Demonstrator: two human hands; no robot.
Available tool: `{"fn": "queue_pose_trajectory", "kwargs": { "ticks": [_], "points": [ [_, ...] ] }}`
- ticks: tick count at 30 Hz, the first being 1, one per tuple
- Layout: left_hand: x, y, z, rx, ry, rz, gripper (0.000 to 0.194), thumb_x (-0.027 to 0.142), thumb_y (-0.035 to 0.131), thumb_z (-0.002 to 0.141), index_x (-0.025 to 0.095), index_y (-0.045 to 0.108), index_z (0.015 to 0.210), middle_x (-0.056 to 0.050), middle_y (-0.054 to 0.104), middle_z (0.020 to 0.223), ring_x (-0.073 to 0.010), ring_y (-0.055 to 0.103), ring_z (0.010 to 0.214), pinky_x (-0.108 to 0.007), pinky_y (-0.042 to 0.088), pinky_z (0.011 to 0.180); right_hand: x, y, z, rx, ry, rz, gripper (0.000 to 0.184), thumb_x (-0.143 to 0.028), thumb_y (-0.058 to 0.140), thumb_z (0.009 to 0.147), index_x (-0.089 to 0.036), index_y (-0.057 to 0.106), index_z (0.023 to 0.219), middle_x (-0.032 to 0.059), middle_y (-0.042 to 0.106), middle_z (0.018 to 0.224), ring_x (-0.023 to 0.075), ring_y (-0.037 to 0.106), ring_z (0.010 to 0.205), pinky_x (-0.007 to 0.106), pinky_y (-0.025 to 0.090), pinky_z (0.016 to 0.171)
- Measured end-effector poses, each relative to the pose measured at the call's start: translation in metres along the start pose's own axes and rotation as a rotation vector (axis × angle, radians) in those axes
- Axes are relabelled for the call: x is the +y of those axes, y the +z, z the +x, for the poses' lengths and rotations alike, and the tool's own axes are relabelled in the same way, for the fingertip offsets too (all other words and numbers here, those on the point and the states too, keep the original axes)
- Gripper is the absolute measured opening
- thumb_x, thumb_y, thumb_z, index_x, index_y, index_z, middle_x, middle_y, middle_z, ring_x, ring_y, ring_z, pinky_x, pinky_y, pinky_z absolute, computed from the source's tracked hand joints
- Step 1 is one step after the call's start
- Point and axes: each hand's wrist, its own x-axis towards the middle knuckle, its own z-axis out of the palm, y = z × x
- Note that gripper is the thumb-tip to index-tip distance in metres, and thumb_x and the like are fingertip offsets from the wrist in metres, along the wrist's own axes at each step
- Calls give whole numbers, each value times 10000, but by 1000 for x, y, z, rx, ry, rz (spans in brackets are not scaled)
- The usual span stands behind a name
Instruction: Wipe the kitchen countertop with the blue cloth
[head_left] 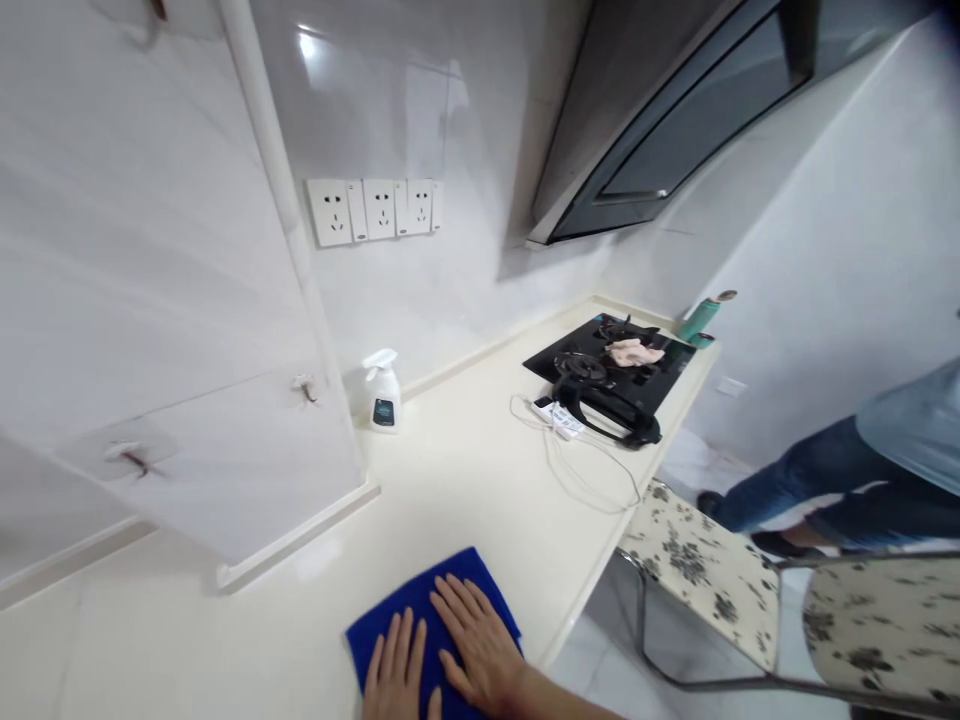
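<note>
A blue cloth (411,603) lies flat on the cream countertop (480,470) near its front edge. My left hand (395,676) rests on the cloth with fingers stretched out and close together. My right hand (478,648) lies flat on the cloth beside it, fingers spread and pointing up-left. Neither hand grips anything.
A white spray bottle (383,391) stands by the wall. A power strip (559,417) with a white cord (600,480) lies before a black gas hob (611,372) carrying a pinkish rag (634,351). A green bottle (701,318) stands behind. A floral chair (712,575) and another person's legs (810,480) are at right.
</note>
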Motion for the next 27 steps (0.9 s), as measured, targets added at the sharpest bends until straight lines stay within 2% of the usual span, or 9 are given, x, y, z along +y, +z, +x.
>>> {"fn": "queue_pose_trajectory", "kwargs": {
  "ticks": [4,7,10,12,14,17,20,23,27],
  "points": [
    [35,11,9,10,168,-99,782,398,571,777,186,368,1502,-92,391,1547,-269,286,1459,-410,318,1125,29,2,-58,-47,63,-67,801,-406,472,945,-178,69,1598,118,112,1645,345,166,1511,547,268,1204],
    [42,13,38,-71,207,-167,762,423,550,827,172,336,1514,-91,321,1584,-272,252,1473,-406,279,1156,54,-5,-61,-68,103,-83,822,-463,481,937,-165,93,1597,127,93,1650,360,147,1513,557,251,1207],
    [40,18,79,-138,210,-234,685,381,500,907,164,301,1525,-81,273,1607,-257,219,1487,-406,239,1191,83,-18,-35,-61,144,-95,812,-483,472,937,-150,129,1594,131,96,1654,347,127,1519,548,232,1215],
    [38,30,110,-196,180,-322,613,326,477,936,182,331,1514,-74,283,1605,-243,225,1484,-407,235,1204,105,-28,-11,-39,177,-115,787,-465,459,942,-131,160,1589,138,111,1653,330,107,1525,536,213,1223],
    [37,48,142,-246,128,-425,541,301,494,942,208,412,1469,-84,315,1589,-252,261,1467,-440,242,1211,127,-36,16,-9,224,-142,753,-437,439,950,-105,195,1580,147,120,1652,312,87,1530,518,189,1233],
    [33,80,188,-272,111,-490,537,428,589,920,216,478,1401,-118,358,1546,-316,338,1412,-582,271,1182,160,-43,56,39,326,-174,697,-405,397,966,-85,244,1566,145,140,1651,288,80,1533,489,159,1243],
    [26,101,220,-255,98,-501,527,465,616,907,205,508,1352,-125,434,1465,-314,438,1324,-598,373,1116,183,-46,89,97,464,-177,664,-409,350,988,-90,259,1563,137,167,1649,277,109,1530,474,152,1242],
    [17,103,228,-235,65,-479,516,457,616,908,200,512,1343,-125,452,1444,-309,459,1301,-584,402,1097,185,-44,105,142,567,-160,650,-409,327,999,-99,255,1566,126,183,1649,273,127,1526,472,148,1239],
    [6,80,207,-219,28,-417,562,484,609,905,216,483,1383,-124,387,1509,-329,385,1370,-621,316,1148,153,-31,99,176,583,-133,650,-401,332,1001,-98,240,1569,121,177,1651,283,119,1527,490,124,1243]
  ]
}}
